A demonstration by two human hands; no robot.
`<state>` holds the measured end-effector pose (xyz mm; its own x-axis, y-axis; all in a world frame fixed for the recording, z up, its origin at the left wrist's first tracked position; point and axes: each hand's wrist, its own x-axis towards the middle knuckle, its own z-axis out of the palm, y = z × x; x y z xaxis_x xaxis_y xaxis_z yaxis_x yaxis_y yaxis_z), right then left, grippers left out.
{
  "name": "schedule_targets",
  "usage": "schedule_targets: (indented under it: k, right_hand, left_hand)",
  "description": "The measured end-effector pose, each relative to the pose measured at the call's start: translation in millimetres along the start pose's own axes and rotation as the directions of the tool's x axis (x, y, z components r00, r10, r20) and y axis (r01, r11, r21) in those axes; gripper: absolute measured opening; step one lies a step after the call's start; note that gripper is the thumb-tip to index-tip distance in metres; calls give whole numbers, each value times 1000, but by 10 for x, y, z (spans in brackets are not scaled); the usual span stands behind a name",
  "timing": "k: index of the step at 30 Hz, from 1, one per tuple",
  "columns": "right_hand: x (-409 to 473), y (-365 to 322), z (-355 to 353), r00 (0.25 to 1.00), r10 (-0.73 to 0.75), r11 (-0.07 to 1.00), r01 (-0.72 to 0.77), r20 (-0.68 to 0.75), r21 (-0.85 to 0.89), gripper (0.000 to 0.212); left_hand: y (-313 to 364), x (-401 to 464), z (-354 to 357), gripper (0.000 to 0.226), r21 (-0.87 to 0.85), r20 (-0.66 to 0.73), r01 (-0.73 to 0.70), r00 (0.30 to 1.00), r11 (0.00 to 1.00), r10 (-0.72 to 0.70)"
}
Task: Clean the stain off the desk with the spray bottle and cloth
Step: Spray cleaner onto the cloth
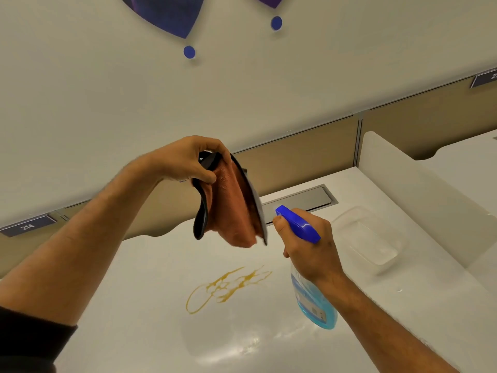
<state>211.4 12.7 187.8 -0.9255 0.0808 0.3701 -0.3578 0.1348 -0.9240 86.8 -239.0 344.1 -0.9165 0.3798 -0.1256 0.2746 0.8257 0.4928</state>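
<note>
A yellow-brown stain (227, 286) lies in thin streaks on the white desk (139, 319), near the middle. My left hand (185, 160) holds an orange cloth with a dark edge (232, 211) pinched at its top, so it hangs above and behind the stain. My right hand (306, 246) grips the neck of a clear spray bottle (314, 305) holding blue liquid. Its blue nozzle head (298, 223) points left at the hanging cloth, close to its lower edge. The bottle is lifted just right of the stain.
A clear plastic tray (368, 235) sits on the desk to the right. A metal cable flap (301, 199) is set into the desk's back. A white divider panel (419, 189) borders the right side, a beige partition (295, 154) the back.
</note>
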Motion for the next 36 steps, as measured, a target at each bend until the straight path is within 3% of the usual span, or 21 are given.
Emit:
schedule_targets:
  k: [16,20,23,25,29,32,36]
  right_hand:
    - [-30,89,29,1000,25,1000,-25,18,-11,25]
    - [21,145,-48,993,99,993,-103,-69,-52,28]
    - [91,97,-90,990,37,999,-38,-137,-6,32]
    - [124,36,-83,993,-25,1000,26,-118,11,34]
    - [100,-8,-41,998,-59,997,59,0,43,15]
    - [42,145,-30,999,-24,1000,24,36,-17,29]
    - [-1,421,-43,999,43,995,-42,8,-92,26]
  left_hand:
    - [65,-122,-86,67,-51,102,16,995,999,-11]
    - [65,-110,-105,68,-59,111,13,994,998,-7]
    - [72,-98,-101,67,-51,113,7,994,999,-2]
    - [80,-89,-82,67,-43,119,-4,993,999,9]
    - [81,-61,-20,67,-77,129,-22,991,997,31]
    - [74,-47,46,68,-71,136,-33,990,997,43]
    - [59,-40,105,65,-72,125,-20,992,997,29]
